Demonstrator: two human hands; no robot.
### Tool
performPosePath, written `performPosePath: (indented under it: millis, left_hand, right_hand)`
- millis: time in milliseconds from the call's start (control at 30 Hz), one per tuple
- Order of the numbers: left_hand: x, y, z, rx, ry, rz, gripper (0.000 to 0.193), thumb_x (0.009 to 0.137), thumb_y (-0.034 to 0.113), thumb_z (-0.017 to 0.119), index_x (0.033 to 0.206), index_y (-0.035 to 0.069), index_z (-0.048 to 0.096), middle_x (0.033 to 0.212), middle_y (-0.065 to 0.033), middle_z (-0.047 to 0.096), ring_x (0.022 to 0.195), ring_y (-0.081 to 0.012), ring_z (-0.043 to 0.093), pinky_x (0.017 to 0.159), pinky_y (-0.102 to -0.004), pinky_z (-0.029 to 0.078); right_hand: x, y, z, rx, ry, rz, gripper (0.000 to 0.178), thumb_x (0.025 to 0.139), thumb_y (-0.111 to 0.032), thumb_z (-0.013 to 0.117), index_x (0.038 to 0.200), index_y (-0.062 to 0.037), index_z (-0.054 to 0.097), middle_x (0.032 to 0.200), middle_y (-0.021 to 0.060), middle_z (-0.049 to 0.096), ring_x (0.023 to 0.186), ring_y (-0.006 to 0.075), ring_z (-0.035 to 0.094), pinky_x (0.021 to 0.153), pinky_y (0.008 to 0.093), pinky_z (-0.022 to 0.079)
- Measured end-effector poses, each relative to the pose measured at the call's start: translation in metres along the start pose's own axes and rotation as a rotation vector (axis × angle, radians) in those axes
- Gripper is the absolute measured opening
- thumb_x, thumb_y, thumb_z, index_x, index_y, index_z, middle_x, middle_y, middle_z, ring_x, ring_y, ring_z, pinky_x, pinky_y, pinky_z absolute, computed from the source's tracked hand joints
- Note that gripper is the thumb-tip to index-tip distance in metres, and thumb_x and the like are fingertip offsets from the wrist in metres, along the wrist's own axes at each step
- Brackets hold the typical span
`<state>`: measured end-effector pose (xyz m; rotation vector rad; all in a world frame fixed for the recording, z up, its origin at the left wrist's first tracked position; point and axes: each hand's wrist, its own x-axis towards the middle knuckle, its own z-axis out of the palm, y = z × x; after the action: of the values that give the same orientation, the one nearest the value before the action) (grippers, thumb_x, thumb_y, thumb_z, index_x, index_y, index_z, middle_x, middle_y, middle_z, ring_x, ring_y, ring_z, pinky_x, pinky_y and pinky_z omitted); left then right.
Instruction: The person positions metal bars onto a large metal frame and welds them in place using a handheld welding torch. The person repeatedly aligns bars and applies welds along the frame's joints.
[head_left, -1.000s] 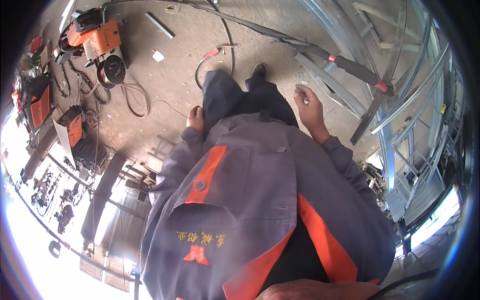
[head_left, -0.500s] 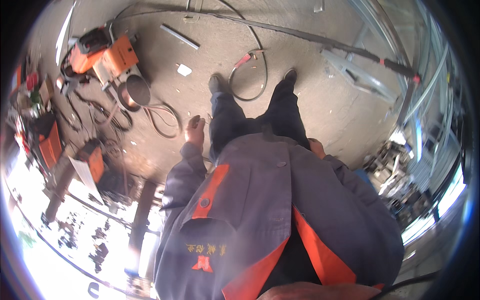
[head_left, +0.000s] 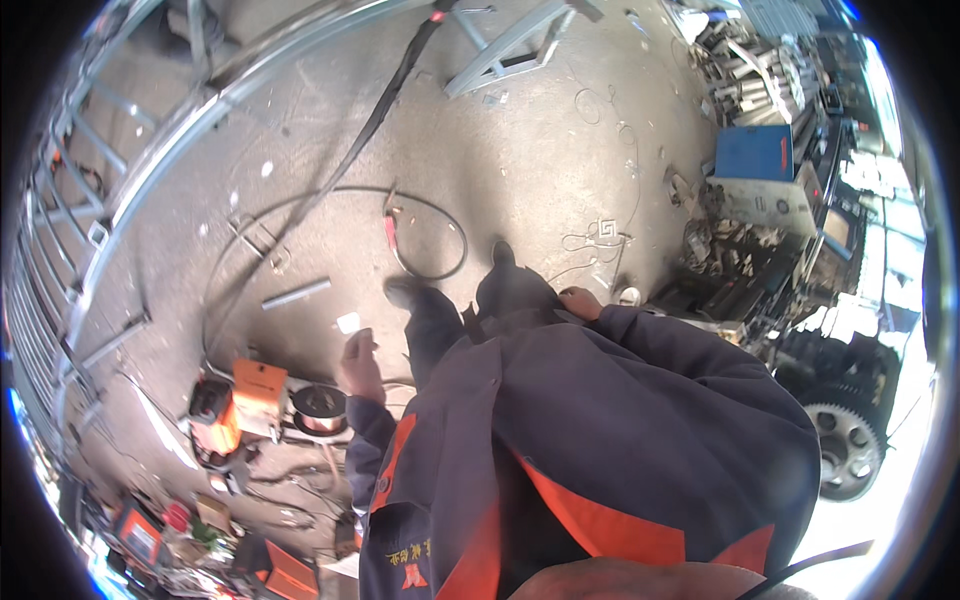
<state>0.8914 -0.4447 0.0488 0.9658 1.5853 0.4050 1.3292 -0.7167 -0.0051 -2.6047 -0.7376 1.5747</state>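
The left hand (head_left: 360,368) hangs out to the person's left, its fingers pointing forward, loosely open, with nothing seen in them. Straight past its fingertips, a small white piece (head_left: 348,323) lies on the floor (head_left: 540,150); the two nearly meet in the picture, but the hand is blurred and seen from above, so it is probably well over the piece rather than touching it. A metal strip (head_left: 296,293) lies ahead and to the left of that hand, its long axis mostly crosswise, the right end slightly farther from the person. The red torch handle (head_left: 391,232) lies farther ahead and a little to the right, pointing roughly forward and back at the left side of a looped black cable (head_left: 466,243). The left hand is nearer to all three. The right hand (head_left: 580,302) rests beside the right thigh; whether its fingers are closed, I cannot tell. A wire spool (head_left: 319,408) and orange machine (head_left: 258,385) stand left of the left wrist.
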Motion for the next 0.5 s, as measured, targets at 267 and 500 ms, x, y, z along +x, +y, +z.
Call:
performPosePath:
  millis: [267,500]
  left_hand:
    - [-0.023,0.065,0.174,0.058,-0.208,0.107,0.027,0.098,0.021,0.070,0.109,-0.003,0.073,0.088,-0.0048,0.070,0.080,-0.0120,0.061,0.074,-0.0280,0.049]
    - [-0.045,0.095,0.330,0.311,-0.526,0.296,0.023,0.097,0.016,0.066,0.115,0.001,0.070,0.101,-0.0076,0.072,0.094,-0.0143,0.067,0.086,-0.0297,0.052]
  right_hand:
    - [0.018,0.122,-0.017,0.330,-0.018,0.023,0.039,0.092,-0.032,0.061,0.113,-0.0025,0.075,0.119,0.0192,0.072,0.112,0.0305,0.069,0.097,0.0377,0.052]
    - [0.049,0.211,-0.052,0.840,0.160,0.162,0.033,0.091,-0.028,0.058,0.097,0.0006,0.075,0.086,0.0123,0.072,0.075,0.0219,0.067,0.069,0.0357,0.053]
